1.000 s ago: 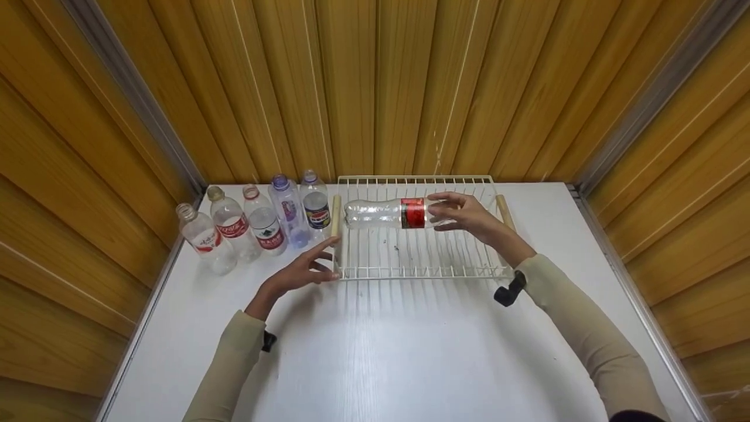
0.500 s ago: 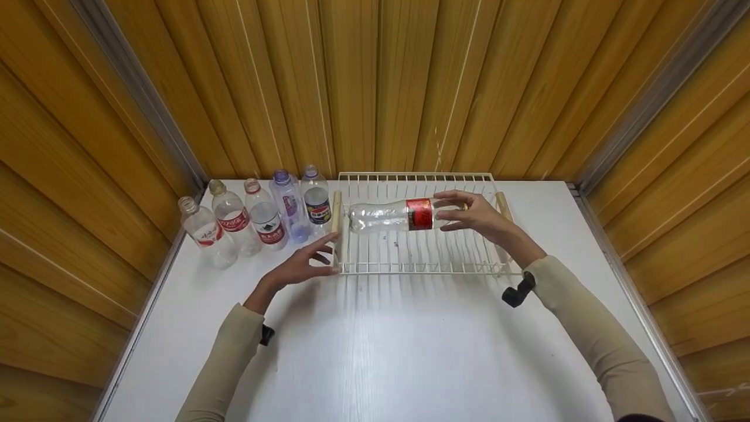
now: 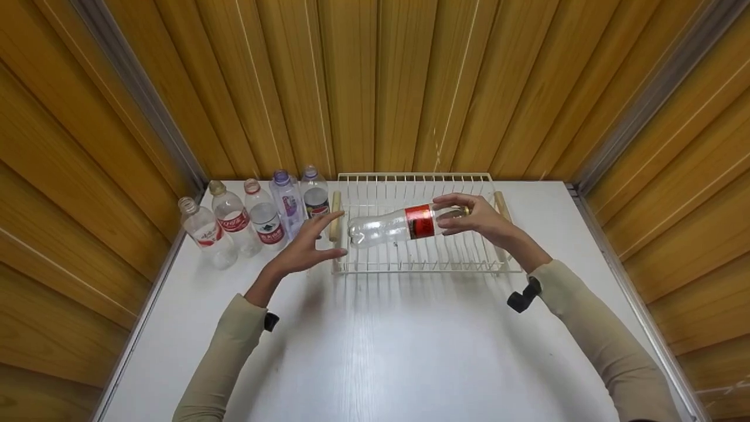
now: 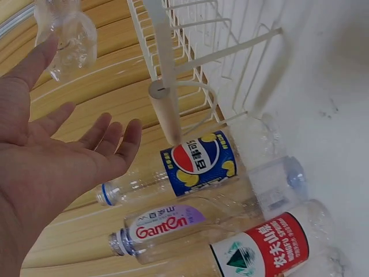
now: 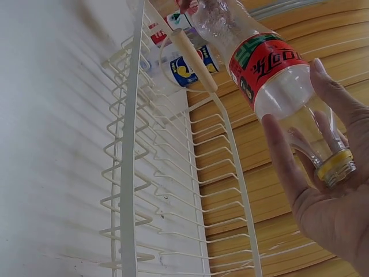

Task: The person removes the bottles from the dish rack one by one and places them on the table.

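Observation:
My right hand (image 3: 477, 220) grips an uncapped clear plastic bottle (image 3: 378, 230) with a red label by its neck and upper part. The bottle lies on its side in the air over a white wire dish rack (image 3: 410, 272), its base pointing left. In the right wrist view, thumb and fingers wrap the shoulder, near the yellow ring (image 5: 334, 164) below the mouth. My left hand (image 3: 304, 246) is spread with nothing in it, thumb and forefinger parted just left of the bottle's base. The left wrist view shows its palm (image 4: 63, 179) and loosely bent fingers.
Several uncapped empty bottles stand in a slanting row left of the rack, among them a Pepsi-labelled one (image 4: 199, 161), a Ganten one (image 4: 161, 225) and a red-and-white labelled one (image 4: 271, 248). Wooden handles (image 3: 336, 202) top the rack's sides. Wood-patterned walls (image 3: 404, 88) enclose the white table (image 3: 387, 351).
My left hand has left the rack's left side and moved up and right toward the bottle's base. The bottle has shifted slightly right and tilted, its base now nearer to me.

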Tool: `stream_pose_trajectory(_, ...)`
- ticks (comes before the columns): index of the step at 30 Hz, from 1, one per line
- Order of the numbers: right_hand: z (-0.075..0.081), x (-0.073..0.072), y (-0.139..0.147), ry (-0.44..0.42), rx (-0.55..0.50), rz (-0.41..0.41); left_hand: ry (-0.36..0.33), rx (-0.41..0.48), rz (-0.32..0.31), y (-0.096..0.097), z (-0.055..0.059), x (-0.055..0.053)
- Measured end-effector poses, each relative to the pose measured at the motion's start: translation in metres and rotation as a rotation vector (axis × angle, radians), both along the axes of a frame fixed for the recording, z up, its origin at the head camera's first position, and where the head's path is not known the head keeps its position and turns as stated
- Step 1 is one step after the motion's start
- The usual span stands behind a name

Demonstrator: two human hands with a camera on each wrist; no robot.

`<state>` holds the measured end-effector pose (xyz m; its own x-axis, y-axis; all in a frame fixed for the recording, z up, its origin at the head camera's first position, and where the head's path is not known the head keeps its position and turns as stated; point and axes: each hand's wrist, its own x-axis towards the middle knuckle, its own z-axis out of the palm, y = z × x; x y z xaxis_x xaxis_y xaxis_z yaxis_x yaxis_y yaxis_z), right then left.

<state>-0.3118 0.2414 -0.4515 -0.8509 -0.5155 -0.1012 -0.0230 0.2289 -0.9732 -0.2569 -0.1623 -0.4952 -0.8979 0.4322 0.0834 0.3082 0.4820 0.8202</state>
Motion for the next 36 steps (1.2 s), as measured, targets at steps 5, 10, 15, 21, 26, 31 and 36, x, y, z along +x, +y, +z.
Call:
stream_pose_trajectory(5,0.0,0.005,-0.003,0.007,-0.001,0.023,0.049,-0.015,-0.092,0.013,0.011,0.005)
stream_pose_trajectory(10,0.0,0.012,-0.008,0.041,0.011,0.036,0.04,-0.051,-0.149,0.023,0.015,0.007)
stream_pose_trajectory(15,-0.001,0.016,-0.014,0.175,0.075,0.018,0.048,-0.09,-0.152,0.031,0.016,0.006)
stream_pose_trajectory(21,-0.002,0.02,-0.016,0.264,0.121,0.014,0.04,-0.125,-0.137,0.037,0.014,0.007)
stream_pose_trajectory(26,-0.003,0.02,-0.014,0.275,0.131,0.054,0.011,-0.151,-0.119,0.039,0.013,0.008)
stream_pose_trajectory(31,-0.003,0.018,-0.01,0.247,0.118,0.079,0.011,-0.14,-0.112,0.038,0.014,0.008)
stream_pose_trajectory(36,-0.005,0.018,-0.005,0.212,0.118,0.085,0.011,-0.119,-0.151,0.038,0.015,0.006)
